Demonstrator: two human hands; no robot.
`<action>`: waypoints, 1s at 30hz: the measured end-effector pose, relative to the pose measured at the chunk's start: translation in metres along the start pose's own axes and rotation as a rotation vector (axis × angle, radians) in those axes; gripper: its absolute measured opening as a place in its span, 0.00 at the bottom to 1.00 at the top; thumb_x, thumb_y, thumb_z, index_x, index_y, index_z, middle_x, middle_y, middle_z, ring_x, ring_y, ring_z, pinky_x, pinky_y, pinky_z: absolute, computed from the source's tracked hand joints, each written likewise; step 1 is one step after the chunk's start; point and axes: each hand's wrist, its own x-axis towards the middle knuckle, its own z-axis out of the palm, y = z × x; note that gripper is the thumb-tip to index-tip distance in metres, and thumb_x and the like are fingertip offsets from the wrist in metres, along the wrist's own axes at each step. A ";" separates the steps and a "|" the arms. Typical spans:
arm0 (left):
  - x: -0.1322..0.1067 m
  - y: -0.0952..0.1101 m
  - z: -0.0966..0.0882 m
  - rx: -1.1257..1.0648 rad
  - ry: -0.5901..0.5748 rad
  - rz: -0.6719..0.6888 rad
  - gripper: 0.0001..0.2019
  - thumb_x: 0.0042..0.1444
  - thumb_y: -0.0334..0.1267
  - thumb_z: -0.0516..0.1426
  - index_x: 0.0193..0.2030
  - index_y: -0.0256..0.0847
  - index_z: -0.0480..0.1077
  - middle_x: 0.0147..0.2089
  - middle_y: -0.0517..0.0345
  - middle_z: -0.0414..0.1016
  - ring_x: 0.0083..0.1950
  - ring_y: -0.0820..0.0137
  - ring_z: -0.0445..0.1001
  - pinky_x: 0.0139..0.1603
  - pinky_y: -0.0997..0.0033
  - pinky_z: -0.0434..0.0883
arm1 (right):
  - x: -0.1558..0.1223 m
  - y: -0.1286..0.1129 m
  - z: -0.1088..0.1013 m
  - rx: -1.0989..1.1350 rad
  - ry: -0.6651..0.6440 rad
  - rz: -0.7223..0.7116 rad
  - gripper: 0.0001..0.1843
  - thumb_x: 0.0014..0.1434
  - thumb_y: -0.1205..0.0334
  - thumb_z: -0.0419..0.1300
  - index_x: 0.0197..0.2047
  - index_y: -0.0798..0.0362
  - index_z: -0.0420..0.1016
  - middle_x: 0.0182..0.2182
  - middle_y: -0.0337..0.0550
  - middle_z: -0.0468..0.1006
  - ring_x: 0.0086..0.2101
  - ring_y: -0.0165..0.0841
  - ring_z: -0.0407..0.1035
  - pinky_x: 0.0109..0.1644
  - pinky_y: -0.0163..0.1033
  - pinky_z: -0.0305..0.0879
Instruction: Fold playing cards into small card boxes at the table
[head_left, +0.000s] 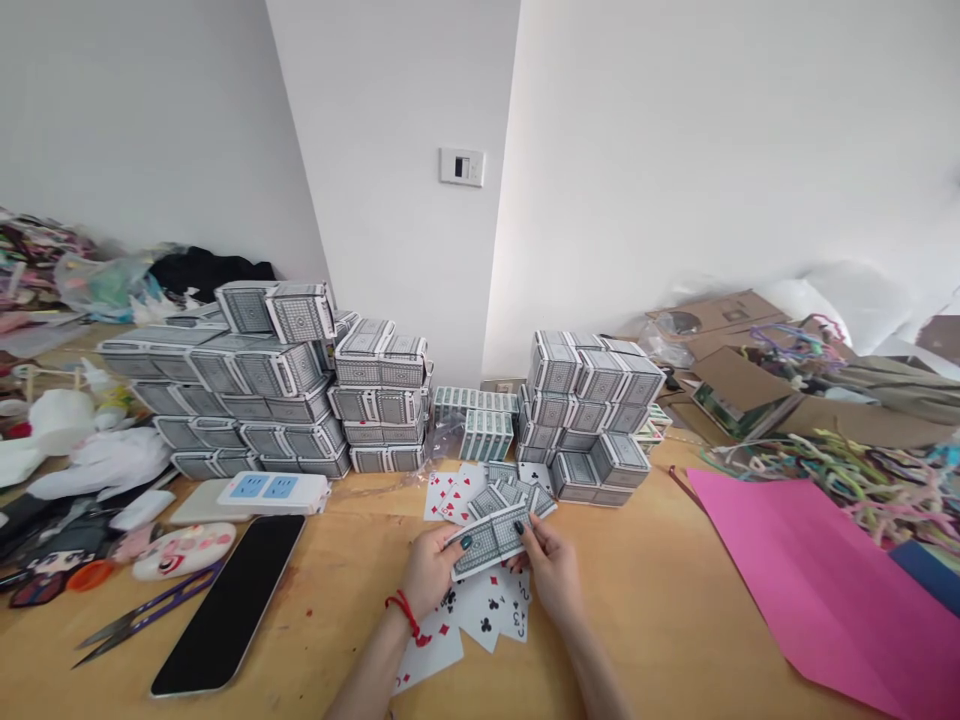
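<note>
Between both hands, low over the table's middle, are playing cards (487, 541) with grey patterned backs facing up. My left hand (433, 572), with a red cord at its wrist, pinches their left end under its thumb. At the right end, the thumb and fingers of my right hand (553, 572) close on them too. Face-up cards (491, 612) lie fanned beneath the hands, partly hidden. Just beyond, more loose cards (454, 490) lie, some face up and some face down. How many cards are held I cannot tell.
Blocks built of folded cards stand piled at left (255, 390), centre (382, 400) and right (592, 400). Nearer left lie a phone (229, 605), thread snips (150, 612) and a power strip (274, 491). Pink paper (817, 590) and pipe cleaners (840, 480) occupy the right.
</note>
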 end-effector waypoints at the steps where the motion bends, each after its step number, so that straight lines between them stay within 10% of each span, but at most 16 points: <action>1: 0.000 -0.001 0.000 0.008 0.002 0.007 0.11 0.44 0.42 0.55 0.25 0.35 0.70 0.18 0.64 0.64 0.19 0.77 0.58 0.20 0.78 0.54 | 0.000 0.000 0.000 -0.007 0.001 -0.002 0.27 0.48 0.44 0.57 0.44 0.59 0.68 0.15 0.36 0.70 0.17 0.31 0.65 0.22 0.35 0.63; 30: -0.003 0.007 0.005 0.080 0.042 0.026 0.07 0.43 0.39 0.56 0.25 0.39 0.72 0.13 0.65 0.63 0.22 0.71 0.65 0.22 0.76 0.59 | -0.007 -0.011 0.008 -0.100 -0.131 0.044 0.22 0.47 0.43 0.56 0.36 0.54 0.70 0.18 0.37 0.72 0.19 0.34 0.70 0.24 0.37 0.67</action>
